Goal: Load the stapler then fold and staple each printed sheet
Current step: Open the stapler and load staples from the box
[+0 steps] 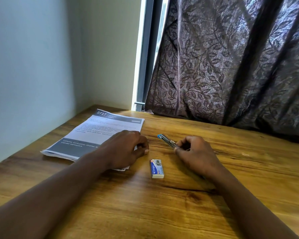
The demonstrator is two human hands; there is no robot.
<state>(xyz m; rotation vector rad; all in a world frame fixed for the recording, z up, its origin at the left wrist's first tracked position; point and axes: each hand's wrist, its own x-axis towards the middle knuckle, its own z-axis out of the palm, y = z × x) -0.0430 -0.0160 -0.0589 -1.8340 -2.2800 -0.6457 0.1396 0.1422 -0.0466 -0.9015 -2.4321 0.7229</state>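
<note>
Head view: just beyond the staple box [157, 169], the right hand [197, 156] pinches the stapler [167, 141] by its near end. It looks light, stiff and slick, better gripped mid-body. Beside it, the left hand [124, 149] rests loosely curled, empty, on the sheets [93, 131].

We are counting, on one desk [179, 213]: one stapler [167, 143], one box of staples [157, 169], one stack of printed sheets [97, 133] (sheet number not countable), and two grips, the left grip [126, 149] and the right grip [195, 152]; behind, one curtain [231, 66] is hanging.
</note>
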